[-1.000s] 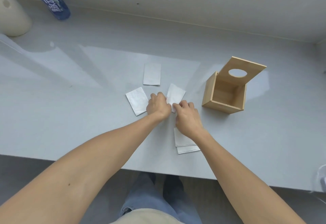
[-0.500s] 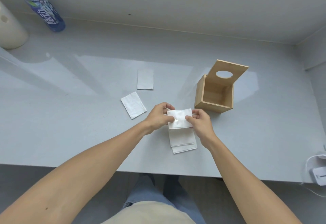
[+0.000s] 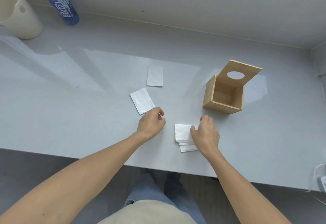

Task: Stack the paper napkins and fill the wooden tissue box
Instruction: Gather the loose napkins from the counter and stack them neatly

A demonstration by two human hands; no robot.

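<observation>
A small pile of white napkins lies near the table's front edge. My right hand rests on its right side, fingers on the top napkin. My left hand hovers to the left of the pile, fingers curled, holding nothing, beside the corner of a loose napkin. Another loose napkin lies farther back. The wooden tissue box stands to the right with its lid, pierced by an oval hole, tilted up and its inside showing empty.
A cream cylindrical container and a blue-labelled plastic bottle stand at the back left by the wall. A white cable and device sit at the table's front right corner. The grey table ends just below the pile.
Both hands carried a napkin from the middle of the table back to the pile and laid it on top. My left hand has let go and moved left; my right hand stays on it.
</observation>
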